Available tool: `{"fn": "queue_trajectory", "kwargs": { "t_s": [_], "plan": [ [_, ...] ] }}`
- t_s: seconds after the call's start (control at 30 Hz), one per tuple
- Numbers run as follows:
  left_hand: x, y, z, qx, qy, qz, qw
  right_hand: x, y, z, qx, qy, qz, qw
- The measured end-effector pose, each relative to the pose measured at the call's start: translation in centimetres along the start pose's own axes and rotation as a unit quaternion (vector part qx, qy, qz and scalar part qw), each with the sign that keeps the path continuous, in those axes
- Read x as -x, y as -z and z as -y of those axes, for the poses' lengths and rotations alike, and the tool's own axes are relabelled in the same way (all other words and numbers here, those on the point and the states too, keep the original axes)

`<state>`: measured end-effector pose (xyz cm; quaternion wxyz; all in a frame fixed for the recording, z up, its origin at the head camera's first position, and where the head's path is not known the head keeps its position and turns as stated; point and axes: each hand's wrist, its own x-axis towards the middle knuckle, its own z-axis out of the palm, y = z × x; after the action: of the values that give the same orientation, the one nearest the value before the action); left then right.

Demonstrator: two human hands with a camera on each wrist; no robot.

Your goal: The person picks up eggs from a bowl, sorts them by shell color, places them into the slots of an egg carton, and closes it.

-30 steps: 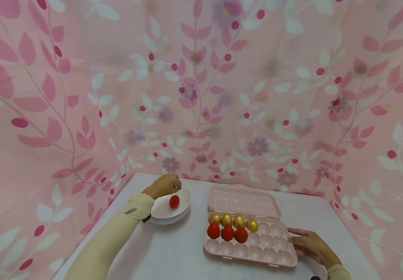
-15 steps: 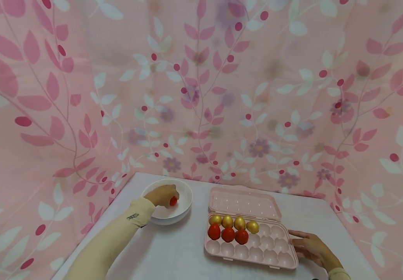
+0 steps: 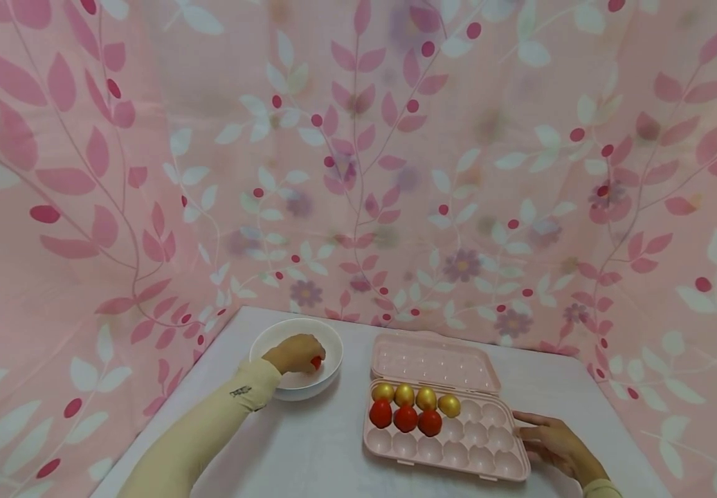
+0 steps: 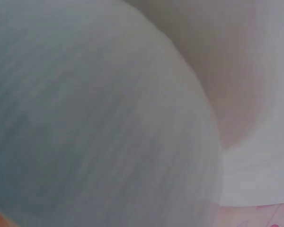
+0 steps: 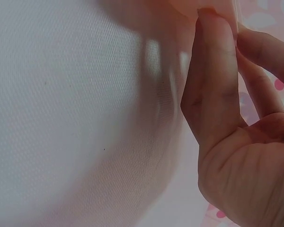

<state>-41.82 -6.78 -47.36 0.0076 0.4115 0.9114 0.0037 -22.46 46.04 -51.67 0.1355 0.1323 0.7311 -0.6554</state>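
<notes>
My left hand [image 3: 298,352] reaches into the white bowl [image 3: 329,330] and grips a red egg [image 3: 317,362], mostly covered by the fingers. A pale curved surface, apparently the bowl's outside [image 4: 109,118], fills much of the left wrist view, where the grip is hidden. On the right, my right hand [image 3: 554,443] rests its fairly straight fingers against the side of the pink egg box [image 3: 479,456]. Thumb and fingers touch its edge in the right wrist view. Several gold eggs [image 3: 425,398] fill part of the back row, with three red eggs [image 3: 405,418] before them.
The box's lid [image 3: 433,361] lies open behind the tray. Bare cups [image 3: 456,454] run along the front row and the right side. A white cloth [image 3: 309,443] covers the table, and pink floral curtains [image 3: 358,207] hang close on the back and both sides.
My left hand has gone down into the bowl and closed its fingers over the red egg, shifting slightly right with it. The right hand stays at the egg box's side.
</notes>
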Motion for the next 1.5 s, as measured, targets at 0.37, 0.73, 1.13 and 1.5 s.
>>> {"fn": "queue_trajectory", "kwargs": {
  "t_s": [0.37, 0.73, 1.13, 1.5],
  "plan": [
    [0.1, -0.5, 0.8, 0.033, 0.04, -0.023, 0.9984, -0.1, -0.2, -0.1, 0.011, -0.012, -0.036, 0.9992],
    [-0.4, 1.8, 0.5, 0.081, 0.027, -0.141, 0.9863, -0.1, -0.1, 0.2, -0.001, -0.001, 0.001, 1.0],
    [-2.2, 3.1, -4.1, 0.136, -0.05, -0.216, 0.9657, 0.0, -0.2, 0.1, 0.01, -0.01, -0.036, 0.9993],
    [-4.9, 2.2, -8.7, 0.116, -0.108, -0.211, 0.9645, 0.0, -0.5, 0.4, 0.025, -0.013, -0.041, 0.9988]
  ]
}}
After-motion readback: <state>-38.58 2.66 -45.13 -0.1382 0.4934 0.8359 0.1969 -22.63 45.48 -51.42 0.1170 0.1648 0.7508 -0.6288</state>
